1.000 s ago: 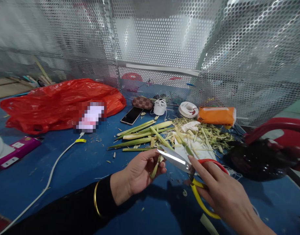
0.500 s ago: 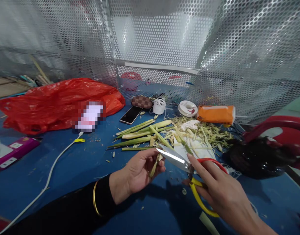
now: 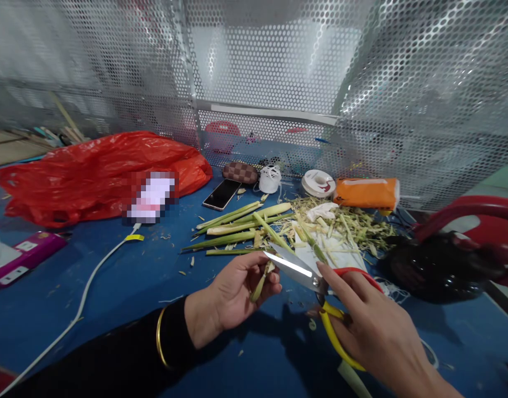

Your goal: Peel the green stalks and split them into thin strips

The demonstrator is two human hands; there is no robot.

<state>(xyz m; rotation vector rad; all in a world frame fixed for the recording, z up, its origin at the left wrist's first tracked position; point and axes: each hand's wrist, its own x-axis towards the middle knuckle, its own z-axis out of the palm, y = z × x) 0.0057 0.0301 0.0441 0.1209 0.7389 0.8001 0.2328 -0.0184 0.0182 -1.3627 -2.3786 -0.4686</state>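
Observation:
Low over the blue table, my left hand (image 3: 235, 293) is closed on a short piece of green plant stalk (image 3: 260, 284), its lower end poking out below the fingers. My right hand (image 3: 373, 320) grips a pair of scissors (image 3: 297, 269) with one red and one yellow handle, the index finger lying along the pivot. The blades point left, and their tips meet the top of the stalk piece beside my left thumb. Behind the blades lie several long green stalks (image 3: 232, 239) and white paper (image 3: 320, 246) with plant scraps on it.
A heap of shredded trimmings (image 3: 361, 226) lies behind on the right, near an orange packet (image 3: 366, 193) and a ribbon spool (image 3: 319, 183). A dark, shiny, red-handled pot (image 3: 440, 268) stands far right. Leftward are a red plastic bag (image 3: 92, 171) and a white cable (image 3: 88, 287).
The yellow handle has drawn slightly nearer the red one, with my right fingers closing a little. My left hand and the stalk piece have hardly moved.

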